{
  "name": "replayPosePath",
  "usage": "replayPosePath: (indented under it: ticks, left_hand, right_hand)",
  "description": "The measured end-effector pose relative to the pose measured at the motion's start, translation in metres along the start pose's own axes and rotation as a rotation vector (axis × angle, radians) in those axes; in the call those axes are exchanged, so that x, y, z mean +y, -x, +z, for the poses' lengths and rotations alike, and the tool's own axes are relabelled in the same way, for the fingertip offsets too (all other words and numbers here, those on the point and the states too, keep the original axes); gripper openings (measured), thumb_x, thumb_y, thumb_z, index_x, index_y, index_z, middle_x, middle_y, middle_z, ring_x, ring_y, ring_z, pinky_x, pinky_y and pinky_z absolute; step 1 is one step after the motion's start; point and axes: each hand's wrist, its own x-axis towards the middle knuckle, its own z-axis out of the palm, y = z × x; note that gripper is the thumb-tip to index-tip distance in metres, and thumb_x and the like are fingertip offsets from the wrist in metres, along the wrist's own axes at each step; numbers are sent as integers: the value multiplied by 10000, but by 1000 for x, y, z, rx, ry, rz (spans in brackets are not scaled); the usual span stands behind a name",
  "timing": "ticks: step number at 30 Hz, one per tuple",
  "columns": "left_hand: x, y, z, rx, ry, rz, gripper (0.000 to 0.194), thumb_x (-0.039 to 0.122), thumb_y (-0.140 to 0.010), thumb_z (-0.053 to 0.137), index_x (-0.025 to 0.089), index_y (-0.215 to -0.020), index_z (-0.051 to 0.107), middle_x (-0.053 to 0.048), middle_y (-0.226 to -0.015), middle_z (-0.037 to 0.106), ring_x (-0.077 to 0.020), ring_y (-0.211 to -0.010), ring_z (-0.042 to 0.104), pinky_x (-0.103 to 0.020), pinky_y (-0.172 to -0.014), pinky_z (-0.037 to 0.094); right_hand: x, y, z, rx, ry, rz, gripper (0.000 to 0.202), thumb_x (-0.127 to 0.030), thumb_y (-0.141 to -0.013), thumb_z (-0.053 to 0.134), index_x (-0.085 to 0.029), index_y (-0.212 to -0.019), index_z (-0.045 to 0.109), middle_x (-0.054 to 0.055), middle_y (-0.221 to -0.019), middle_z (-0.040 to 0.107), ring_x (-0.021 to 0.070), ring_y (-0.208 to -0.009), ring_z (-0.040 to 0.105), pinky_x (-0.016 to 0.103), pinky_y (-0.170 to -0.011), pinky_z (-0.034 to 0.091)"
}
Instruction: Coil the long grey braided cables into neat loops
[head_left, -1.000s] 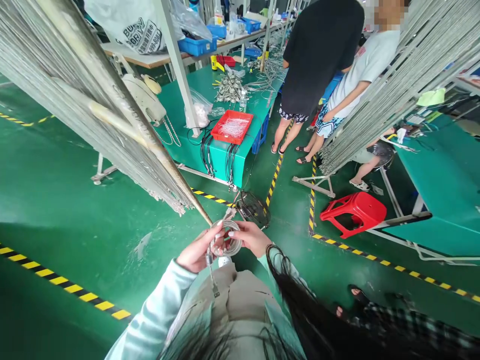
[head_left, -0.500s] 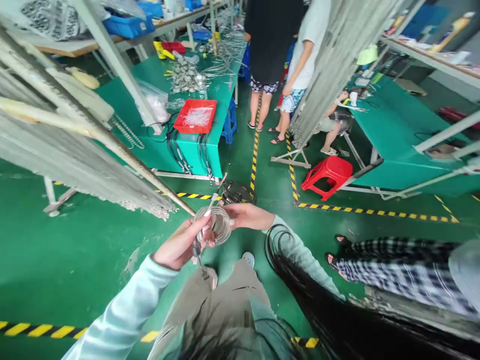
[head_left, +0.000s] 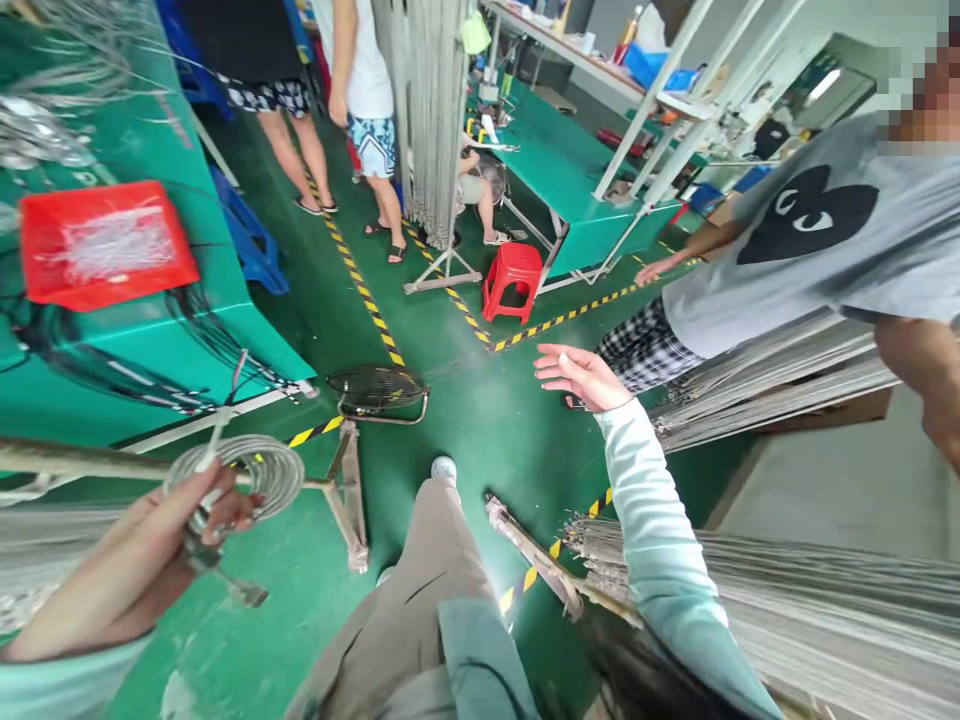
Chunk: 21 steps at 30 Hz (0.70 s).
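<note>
A coil of grey cable [head_left: 281, 478] hangs in my left hand [head_left: 161, 545] at the lower left, pinched between thumb and fingers. One connector end dangles below the fingers, and a pale cable end sticks up above them. My right hand [head_left: 583, 377] is held out over the floor right of centre. Its fingers are apart and nothing is in them.
A green table [head_left: 277, 350] at the left carries a red tray [head_left: 37, 245] and black cables. Racks of hanging grey cables [head_left: 825, 590] stand around. A floor fan [head_left: 379, 390], a red stool [head_left: 516, 275] and several people are in view, one person [head_left: 795, 240] close at the right.
My right hand has let go of the coil and moved away to the right. My left hand, with the coil, is now farther left and lower. The view has turned right.
</note>
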Motion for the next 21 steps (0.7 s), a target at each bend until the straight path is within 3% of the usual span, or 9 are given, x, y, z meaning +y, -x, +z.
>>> replayPosePath:
  ticks: [3,7,10,15,18,21]
  left_hand:
    - [7,-20,-3,-66,9,-13,660,696,-317,807,190,-453,406,14,-464,413,-139,-533,425,-215,-454,419]
    - [23,-48,0,-19,72,-34,665,681,-305,822,188,-442,397,22,-459,387,-136,-542,431,-199,-453,423]
    - [47,-82,20,33,169,-31,665,658,-282,840,187,-454,405,29,-465,393,-137,-568,445,-187,-460,427]
    - [87,-164,74,137,398,57,644,621,-333,859,183,-517,424,64,-468,396,-90,-498,367,-167,-440,390]
    - [97,-203,100,224,492,22,631,611,-335,864,182,-540,449,71,-473,421,-79,-471,357,-174,-421,366]
    - [96,-222,113,332,549,-62,616,606,-325,867,183,-544,475,68,-463,435,-89,-466,403,-186,-428,379]
  right_hand:
    - [3,-7,-3,61,2,26,601,-582,-675,755,-198,-1128,660,70,-1004,688,167,-868,660,282,-743,543]
    - [1,-59,-9,79,3,49,593,-594,-659,761,-200,-1094,680,66,-980,694,153,-834,662,268,-730,538]
    - [-5,-124,-20,54,20,76,602,-605,-629,774,-185,-1053,697,79,-945,701,155,-801,664,265,-695,535]
    - [-23,-247,-61,18,97,125,641,-642,-594,769,-166,-1018,702,93,-888,708,157,-733,665,264,-650,525]
    - [-29,-317,-83,-7,166,161,640,-657,-597,756,-164,-1003,702,97,-867,708,163,-712,663,262,-627,520]
    - [-29,-388,-85,-66,222,187,674,-701,-575,738,-167,-984,703,91,-840,706,168,-702,660,264,-611,520]
